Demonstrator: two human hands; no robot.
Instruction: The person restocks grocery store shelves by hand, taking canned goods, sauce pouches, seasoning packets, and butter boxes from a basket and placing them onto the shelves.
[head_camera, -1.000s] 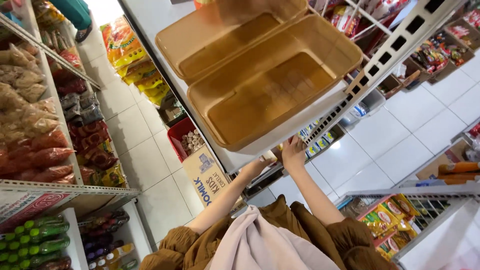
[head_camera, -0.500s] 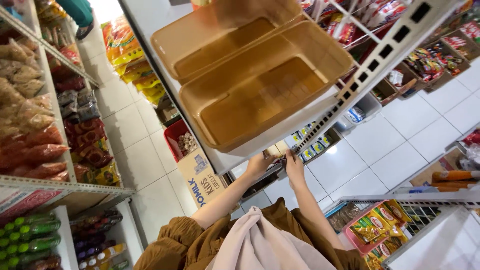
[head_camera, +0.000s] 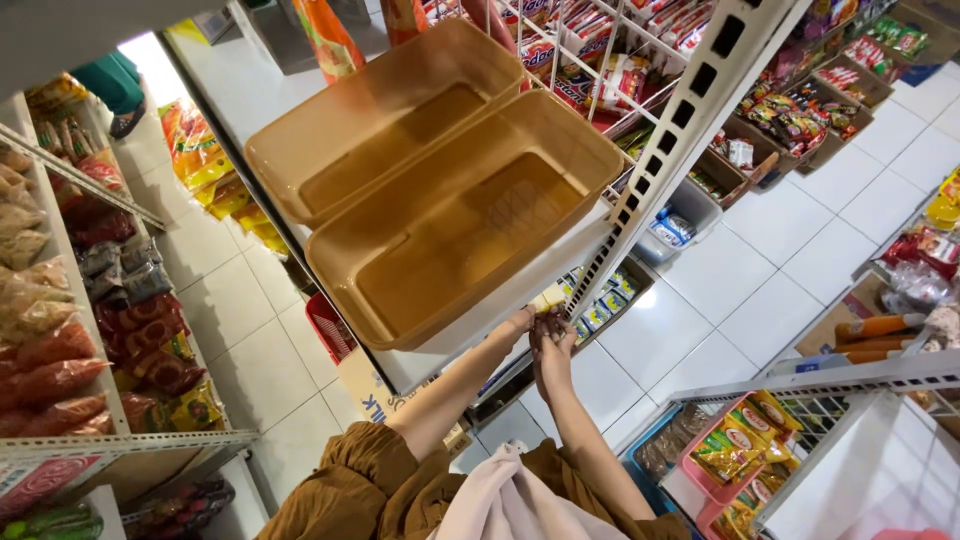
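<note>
Both my arms reach down to a low shelf under a white shelf board (head_camera: 480, 325). My left hand (head_camera: 519, 322) is at the board's front edge, partly hidden by it. My right hand (head_camera: 550, 350) is right beside it, fingers curled and pointing at the low shelf. Small yellow and blue boxes (head_camera: 597, 305) stand in a row just past the hands. Whether either hand holds one cannot be told. Two empty tan plastic trays (head_camera: 350, 290) (head_camera: 290, 190) lie side by side on the white shelf board above the hands.
A perforated white upright (head_camera: 680, 130) runs beside the trays, with wire racks of snack packets (head_camera: 610, 75) behind it. Bagged snacks (head_camera: 60, 340) fill shelves on the left. A red basket (head_camera: 328, 325) and a cardboard box (head_camera: 365, 385) sit on the tiled floor. A pink basket of packets (head_camera: 735, 455) is lower right.
My two hands have come together at the low shelf; the right hand moved left and closer to the left hand. The view has shifted slightly.
</note>
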